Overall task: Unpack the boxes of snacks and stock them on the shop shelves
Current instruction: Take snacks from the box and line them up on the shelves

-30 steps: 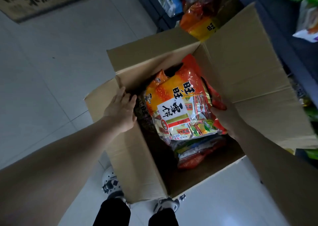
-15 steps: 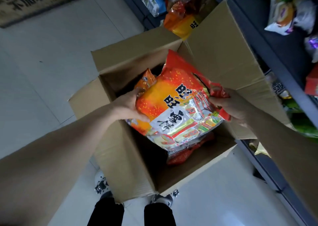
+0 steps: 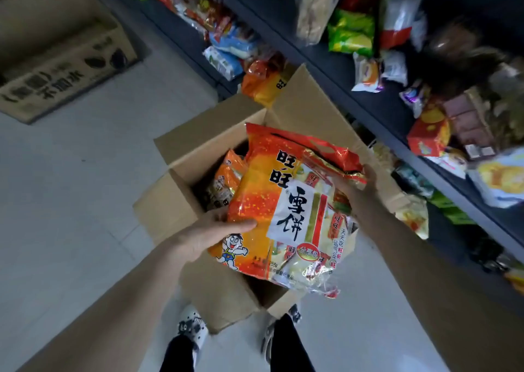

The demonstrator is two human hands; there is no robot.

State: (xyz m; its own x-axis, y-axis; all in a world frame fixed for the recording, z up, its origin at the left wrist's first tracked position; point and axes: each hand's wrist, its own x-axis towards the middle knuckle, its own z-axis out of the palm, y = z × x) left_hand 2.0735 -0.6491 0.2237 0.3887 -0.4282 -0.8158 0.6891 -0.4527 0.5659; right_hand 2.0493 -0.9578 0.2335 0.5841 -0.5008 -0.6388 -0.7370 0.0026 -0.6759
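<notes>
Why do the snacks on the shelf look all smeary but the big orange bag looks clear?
Head view: the shelf snacks at the far right are smeared, likely motion blur; the big orange bag, gripped by the left hand and right hand, is sharp enough to read; the wide lens stretches both arms.

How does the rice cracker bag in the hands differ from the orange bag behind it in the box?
The rice cracker bag is held above the open cardboard box, gripped by the left hand and right hand; the orange bag lies inside it, untouched. The rice cracker bag shows much larger, the orange bag partly hidden. Both are orange snack packs.
</notes>
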